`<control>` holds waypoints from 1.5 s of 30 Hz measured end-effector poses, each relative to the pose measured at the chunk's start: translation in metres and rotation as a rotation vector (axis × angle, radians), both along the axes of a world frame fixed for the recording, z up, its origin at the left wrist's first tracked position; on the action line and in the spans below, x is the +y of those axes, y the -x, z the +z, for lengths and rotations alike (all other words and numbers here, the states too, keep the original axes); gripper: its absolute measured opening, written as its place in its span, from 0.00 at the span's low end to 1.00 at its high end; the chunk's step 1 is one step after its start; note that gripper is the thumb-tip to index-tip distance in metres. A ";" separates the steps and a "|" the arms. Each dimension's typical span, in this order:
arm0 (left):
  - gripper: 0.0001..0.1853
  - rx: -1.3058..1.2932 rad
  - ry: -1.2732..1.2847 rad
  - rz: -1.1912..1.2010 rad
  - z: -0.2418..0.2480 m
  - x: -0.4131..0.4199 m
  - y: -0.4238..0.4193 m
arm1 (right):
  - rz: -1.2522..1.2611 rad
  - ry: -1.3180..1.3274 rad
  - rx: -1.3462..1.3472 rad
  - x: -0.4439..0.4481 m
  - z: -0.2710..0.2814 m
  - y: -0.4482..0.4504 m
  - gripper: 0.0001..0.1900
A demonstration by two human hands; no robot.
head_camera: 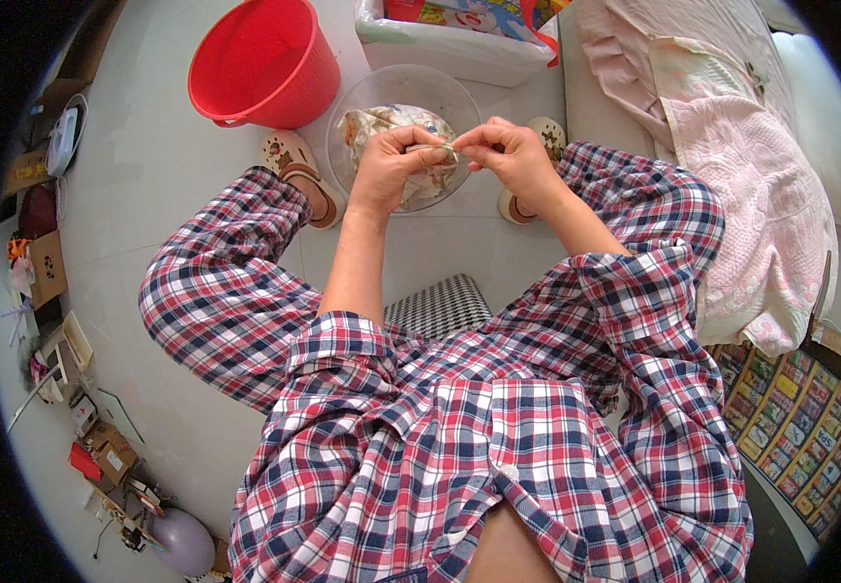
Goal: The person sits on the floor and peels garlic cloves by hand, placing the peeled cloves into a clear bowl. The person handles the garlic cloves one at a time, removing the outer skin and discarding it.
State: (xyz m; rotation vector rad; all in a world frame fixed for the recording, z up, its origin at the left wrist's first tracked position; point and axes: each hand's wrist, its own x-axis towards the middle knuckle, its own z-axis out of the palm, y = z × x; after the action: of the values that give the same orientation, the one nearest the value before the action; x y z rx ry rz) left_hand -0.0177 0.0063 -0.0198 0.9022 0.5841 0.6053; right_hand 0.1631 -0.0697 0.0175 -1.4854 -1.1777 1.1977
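A patterned cloth (369, 127) in cream with coloured prints lies bunched in a clear round basin (464, 91) on the floor between my feet. Above it, my left hand (391, 167) pinches a thin pale strip (449, 148) between thumb and fingers. The strip looks like part of the cloth, though the hand partly hides where they join. From the right, my right hand (511, 157) meets the strip's end, its thumb and forefinger closed on the tip. Both hands nearly touch over the basin's near half.
A red plastic bucket (267, 65) stands behind my left foot. A white-lined box (449, 55) with colourful contents sits beyond the basin. At right, a pink quilted cover (748, 218) drapes the sofa. A houndstooth-patterned seat (442, 306) is beneath me. Boxes (110, 452) and a balloon (181, 543) are at left.
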 end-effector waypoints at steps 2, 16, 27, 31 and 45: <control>0.05 -0.011 0.009 -0.010 -0.002 0.001 0.001 | 0.003 0.009 0.020 0.000 -0.001 -0.001 0.04; 0.06 0.072 -0.082 -0.018 -0.001 0.001 -0.001 | 0.043 0.012 -0.082 0.000 0.003 -0.002 0.05; 0.05 0.046 0.047 0.044 0.001 -0.004 -0.006 | -0.091 0.006 -0.072 0.001 -0.010 -0.001 0.03; 0.05 0.052 0.012 0.068 -0.001 -0.005 -0.007 | -0.118 -0.096 -0.447 -0.002 -0.008 0.003 0.05; 0.05 0.205 -0.168 0.245 0.014 -0.021 -0.028 | -0.240 -0.276 -0.661 0.002 -0.010 0.020 0.04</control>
State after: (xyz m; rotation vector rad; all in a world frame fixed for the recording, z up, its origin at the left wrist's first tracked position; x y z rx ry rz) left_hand 0.0102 -0.0146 -0.0061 1.0674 0.8463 0.7968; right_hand 0.1430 -0.0672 0.0073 -1.7970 -1.4623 0.3560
